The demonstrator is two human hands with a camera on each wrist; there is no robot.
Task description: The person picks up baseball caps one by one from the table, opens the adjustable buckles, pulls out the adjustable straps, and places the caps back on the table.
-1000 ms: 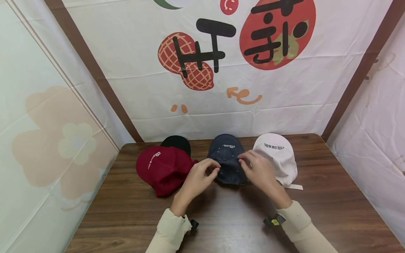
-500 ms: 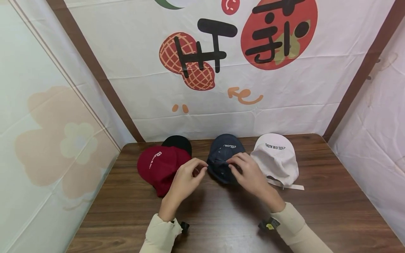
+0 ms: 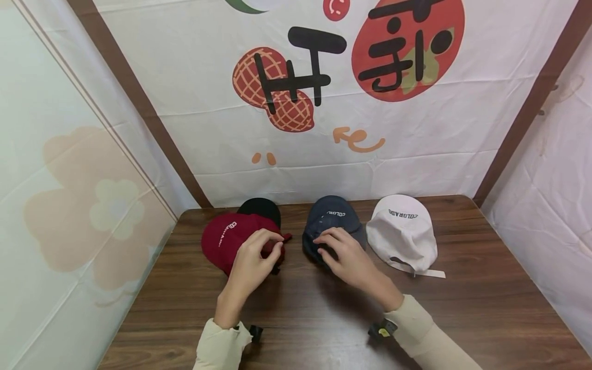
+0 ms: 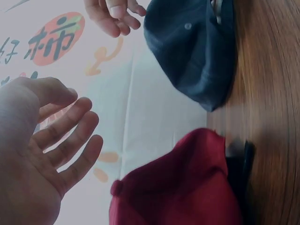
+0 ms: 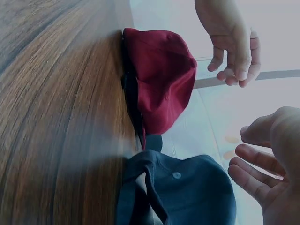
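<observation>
Three baseball caps stand in a row on the wooden table: a red cap [image 3: 222, 237] with a black brim, a navy cap [image 3: 334, 211], and a white cap [image 3: 401, 234] lettered COLORADO. Over the red cap's right part hovers my left hand [image 3: 252, 259], its fingers loosely bent and holding nothing. My right hand [image 3: 350, 261] is above the navy cap and covers some of its crown. A gap shows between the left hand [image 4: 56, 140] and the red cap [image 4: 176, 187] in the left wrist view. The right wrist view likewise shows the right hand [image 5: 265, 161] apart from the navy cap [image 5: 199, 194].
Behind the caps, a white printed cloth [image 3: 194, 133] rises at the back edge of the brown wooden table [image 3: 481, 308]. Cloth walls also flank both sides. The white cap's strap [image 3: 432, 273] sticks out onto the tabletop.
Both hands have moved left: the left from beside the navy cap to over the red one, the right from near the white cap to over the navy one. The caps stay in place.
</observation>
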